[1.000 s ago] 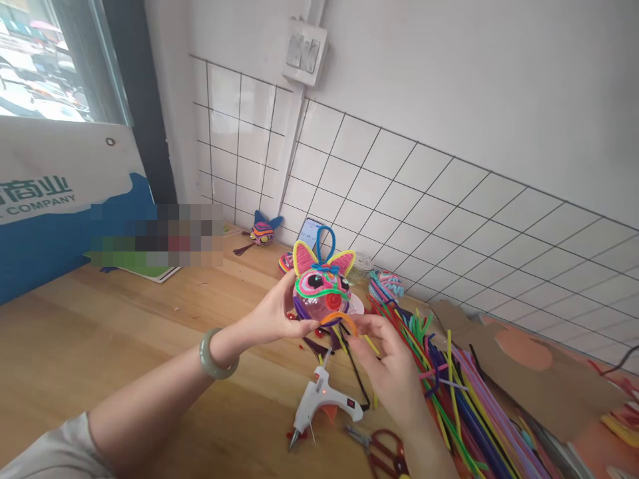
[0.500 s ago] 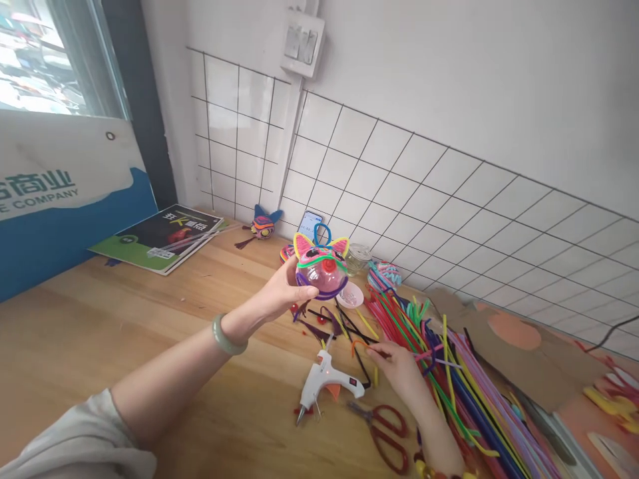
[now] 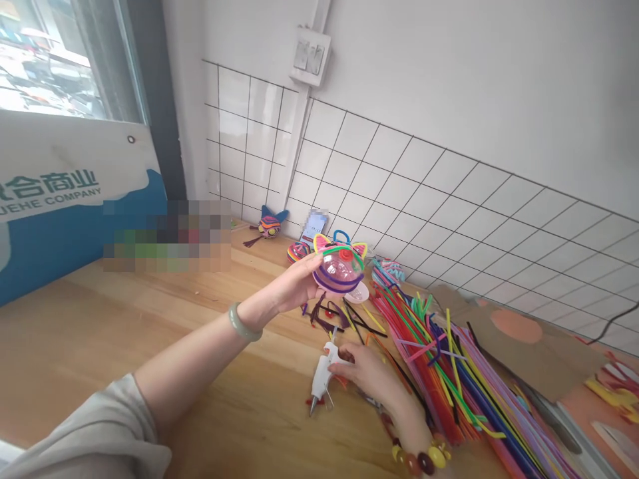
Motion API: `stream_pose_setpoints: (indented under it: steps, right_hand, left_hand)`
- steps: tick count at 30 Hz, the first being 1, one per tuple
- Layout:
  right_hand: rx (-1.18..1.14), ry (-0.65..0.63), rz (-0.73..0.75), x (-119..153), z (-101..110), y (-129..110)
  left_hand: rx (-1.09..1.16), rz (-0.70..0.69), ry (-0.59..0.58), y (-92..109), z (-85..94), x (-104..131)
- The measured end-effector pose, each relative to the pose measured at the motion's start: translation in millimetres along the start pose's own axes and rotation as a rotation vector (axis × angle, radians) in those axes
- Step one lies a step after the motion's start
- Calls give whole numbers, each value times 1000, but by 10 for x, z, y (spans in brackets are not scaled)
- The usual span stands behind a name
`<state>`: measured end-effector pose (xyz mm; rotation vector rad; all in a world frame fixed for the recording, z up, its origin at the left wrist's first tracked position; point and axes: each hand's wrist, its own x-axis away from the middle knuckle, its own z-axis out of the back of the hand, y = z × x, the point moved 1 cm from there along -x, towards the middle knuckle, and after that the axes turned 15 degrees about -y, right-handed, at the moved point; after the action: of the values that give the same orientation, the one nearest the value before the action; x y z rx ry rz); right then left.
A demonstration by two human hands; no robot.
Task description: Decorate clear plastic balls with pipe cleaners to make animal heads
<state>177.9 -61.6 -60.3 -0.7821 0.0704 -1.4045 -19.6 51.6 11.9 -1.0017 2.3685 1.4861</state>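
Note:
My left hand [image 3: 294,285] is closed around the side of a clear plastic ball [image 3: 338,271] and holds it above the table. The ball has pink ears edged in yellow, a blue loop on top, and green and purple pipe cleaner bands. My right hand [image 3: 367,372] has its fingers closed at the handle of a white glue gun [image 3: 324,374]. The gun rests on the table with its nozzle pointing towards me. My right hand and forearm hide the gun's handle and most of the red-handled scissors.
A large bundle of coloured pipe cleaners [image 3: 464,379] spreads to the right, beside brown cardboard [image 3: 544,346]. Along the wall grid stand a blue-eared ornament [image 3: 269,226], a phone [image 3: 313,226] and a pale blue striped ornament [image 3: 388,271]. Dark tassels [image 3: 322,319] lie behind the gun.
My right hand has let go of an orange pipe cleaner and moved left onto the glue gun. The ball has tilted in my left hand, showing more of its clear side. The view has shifted slightly.

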Motion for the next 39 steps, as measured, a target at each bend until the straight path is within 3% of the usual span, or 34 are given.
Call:
stream_pose_setpoints:
  steps: [5,10,18,25,32,36,39]
  right_hand:
    - [-64,3,2,36,-43,48]
    - [-255,40,125,62,-43,154]
    - [-593,484,321,298,39,217]
    - [-591,832,375,419,-3,20]
    - [-510,862,393,472,49,-161]
    - [-403,894,395,467,2,-143]
    - [-387,873,406,446,-57,-94]
  left_hand:
    - [-1,-12,29,13,35,-4]
    - [-21,11,107,-21,77,-17]
    - [-107,38,167,-168,94,-51]
    - [-222,20,196,-333,35,-57]
    - [-318,-23,249,-377,4,-68]
    - [-347,-30,264,-374,-7,-80]
    - [-450,46,253,-365,79,-74]
